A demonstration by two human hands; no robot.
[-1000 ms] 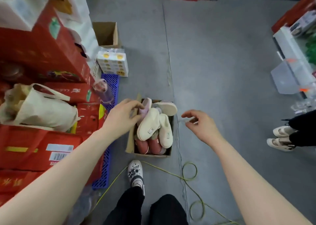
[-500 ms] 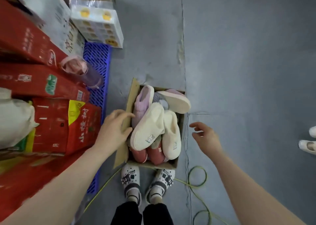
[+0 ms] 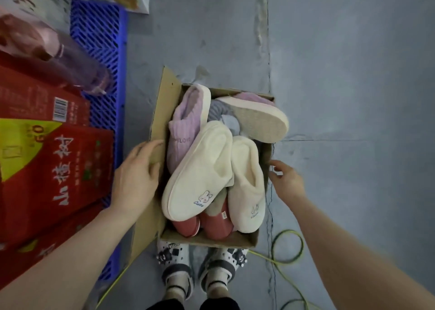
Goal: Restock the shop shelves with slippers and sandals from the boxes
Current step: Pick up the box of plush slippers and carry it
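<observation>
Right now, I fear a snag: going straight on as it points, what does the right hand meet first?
Likely the cardboard box, its right wall just ahead of the right hand; depth unclear.

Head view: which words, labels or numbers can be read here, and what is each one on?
"LOVE": lilac ribbed fabric slipper in the cardboard box.
"Cute", under a bunny: larger cream plush slipper.
"山楂树": red carton with yellow patch.
Embroidery on the second cream plush slipper: too blurred.
Barcode digits on the upper red carton: too small.
</observation>
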